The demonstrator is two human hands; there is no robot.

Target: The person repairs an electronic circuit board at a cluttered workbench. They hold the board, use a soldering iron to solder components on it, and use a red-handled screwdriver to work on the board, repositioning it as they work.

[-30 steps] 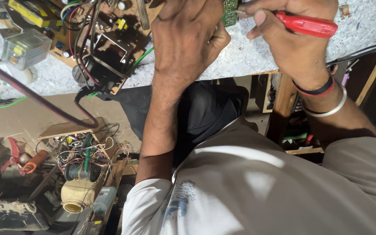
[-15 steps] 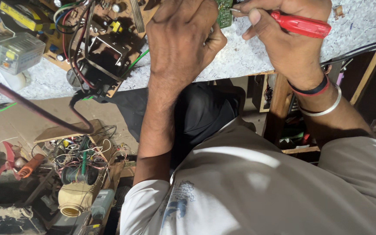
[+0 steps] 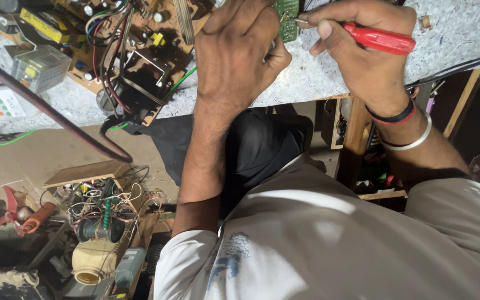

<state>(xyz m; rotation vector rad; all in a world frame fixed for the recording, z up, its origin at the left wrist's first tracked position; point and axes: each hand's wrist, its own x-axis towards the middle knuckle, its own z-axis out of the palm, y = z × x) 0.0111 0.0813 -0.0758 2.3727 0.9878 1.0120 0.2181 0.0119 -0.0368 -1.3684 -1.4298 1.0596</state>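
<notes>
The right hand [image 3: 362, 50] is gripping a red-handled screwdriver [image 3: 381, 39] with fingers wrapped around the handle, the thin metal shaft pointing left toward a small green circuit board [image 3: 289, 16] at the top edge of the view. The left hand [image 3: 240, 50] is curling over that board, fingers closed on it, apparently pinning it steady against the speckled worktop [image 3: 318, 78] so the tip can work on it; most of the board is hiding behind the knuckles. The two hands are sitting close together, nearly touching at the board. A black band and a metal bangle [image 3: 412, 141] are circling the right wrist. To the left on the worktop, a larger brown circuit board [image 3: 140, 50] with coloured wires and a transformer is lying near the left forearm, and a thick dark cable [image 3: 45, 111] is arcing across in front of it. Below the worktop, on the floor, a tangle of wires and parts [image 3: 101, 205] is sitting beside a cream plastic fitting [image 3: 93, 266].
</notes>
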